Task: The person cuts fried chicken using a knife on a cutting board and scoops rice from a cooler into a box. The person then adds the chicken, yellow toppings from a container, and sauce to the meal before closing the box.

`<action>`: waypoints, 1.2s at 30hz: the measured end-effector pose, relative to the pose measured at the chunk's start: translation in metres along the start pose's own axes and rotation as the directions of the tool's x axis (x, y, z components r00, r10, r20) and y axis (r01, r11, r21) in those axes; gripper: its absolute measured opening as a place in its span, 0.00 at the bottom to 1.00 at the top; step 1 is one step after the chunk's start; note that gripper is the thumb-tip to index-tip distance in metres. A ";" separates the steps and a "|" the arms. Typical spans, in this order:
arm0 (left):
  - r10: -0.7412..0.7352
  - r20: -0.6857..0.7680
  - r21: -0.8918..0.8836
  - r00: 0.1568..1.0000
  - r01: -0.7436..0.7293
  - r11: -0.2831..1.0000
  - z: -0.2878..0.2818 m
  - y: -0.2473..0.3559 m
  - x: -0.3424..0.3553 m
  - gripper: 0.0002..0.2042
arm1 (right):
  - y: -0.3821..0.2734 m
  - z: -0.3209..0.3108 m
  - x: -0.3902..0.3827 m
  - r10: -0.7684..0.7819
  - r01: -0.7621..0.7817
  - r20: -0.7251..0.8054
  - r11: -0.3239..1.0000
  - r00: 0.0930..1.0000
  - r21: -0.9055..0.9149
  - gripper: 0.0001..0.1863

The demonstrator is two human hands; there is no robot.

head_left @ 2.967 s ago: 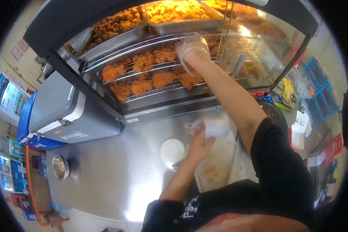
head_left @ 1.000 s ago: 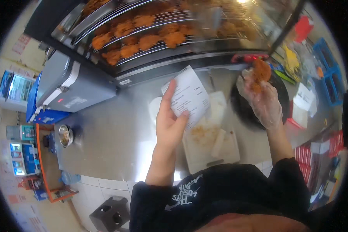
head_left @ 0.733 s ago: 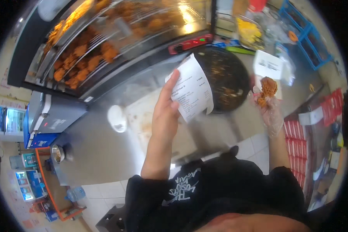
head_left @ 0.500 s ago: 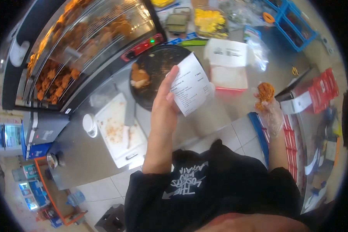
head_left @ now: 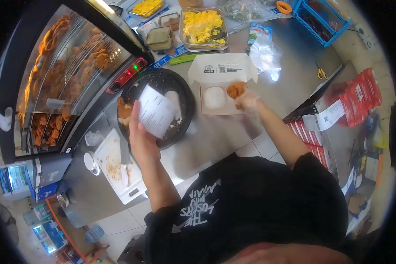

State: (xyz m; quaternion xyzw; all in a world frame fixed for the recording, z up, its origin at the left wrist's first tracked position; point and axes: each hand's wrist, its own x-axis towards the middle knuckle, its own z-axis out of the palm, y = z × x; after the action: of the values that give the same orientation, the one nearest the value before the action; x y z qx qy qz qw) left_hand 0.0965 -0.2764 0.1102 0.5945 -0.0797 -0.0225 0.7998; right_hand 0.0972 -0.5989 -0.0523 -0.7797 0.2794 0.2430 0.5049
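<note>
My left hand [head_left: 141, 138] is closed on a white printed paper slip [head_left: 156, 111], held over the round black pan [head_left: 187, 103]. Behind the slip, the pan holds breaded chicken [head_left: 123, 111] on its left and a pale utensil [head_left: 173, 102]. In a clear plastic glove, my right hand [head_left: 250, 100] grips a piece of fried chicken [head_left: 236, 89] at the right side of an open white cardboard box [head_left: 223, 60]. A smooth white mound, likely rice [head_left: 214, 97], fills the box's left part. I cannot tell whether the chicken touches the box floor.
A heated glass cabinet [head_left: 75, 66] of fried chicken stands at left. A knife [head_left: 125, 171] lies on the white cutting board [head_left: 108, 158]. Yellow food fills a glass dish [head_left: 203, 27] at the back. Scissors [head_left: 321, 72] and a blue basket [head_left: 321, 22] are at right.
My right hand has brought the fried chicken leftward from the far right to the box. My left hand still holds the slip, now lower and farther left. The view has shifted, showing the white mound.
</note>
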 end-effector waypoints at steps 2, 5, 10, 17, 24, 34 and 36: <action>-0.037 -0.032 -0.011 0.999 0.037 0.999 -0.009 -0.005 0.011 0.28 | -0.011 -0.004 0.004 0.064 -0.076 -0.040 0.864 0.997 -0.497 0.19; -0.040 -0.134 -0.067 0.990 0.031 0.997 -0.007 -0.009 0.029 0.27 | -0.005 -0.052 0.004 -0.364 0.336 0.233 0.252 0.902 -0.908 0.16; -0.048 -0.120 -0.041 0.992 0.043 0.998 0.012 -0.028 0.072 0.27 | -0.012 -0.034 0.005 -0.229 0.228 -0.131 0.973 0.964 -0.022 0.09; -0.012 -0.232 -0.051 0.973 0.001 0.999 0.041 -0.035 0.117 0.27 | -0.076 -0.112 0.033 -0.349 0.575 0.471 0.628 0.810 -0.524 0.13; 0.054 -0.267 0.007 0.962 -0.054 0.999 0.070 -0.068 0.171 0.29 | -0.231 -0.163 0.183 -0.388 0.390 0.207 0.488 0.898 -0.781 0.24; -0.015 -0.220 -0.143 0.975 -0.017 0.990 0.080 -0.081 0.206 0.32 | -0.242 -0.127 0.239 -0.443 0.369 0.267 0.161 0.856 -0.915 0.26; -0.033 -0.203 -0.171 0.979 -0.003 0.985 0.081 -0.085 0.210 0.32 | -0.243 -0.124 0.263 -0.376 0.150 -0.078 0.539 0.923 -0.829 0.20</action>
State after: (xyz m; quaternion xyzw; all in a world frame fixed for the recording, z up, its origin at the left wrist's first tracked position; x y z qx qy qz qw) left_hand 0.2961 -0.4058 0.0727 0.5236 0.0100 0.0261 0.8515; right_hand 0.4659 -0.6819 -0.0219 -0.9796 0.0766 0.1650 0.0851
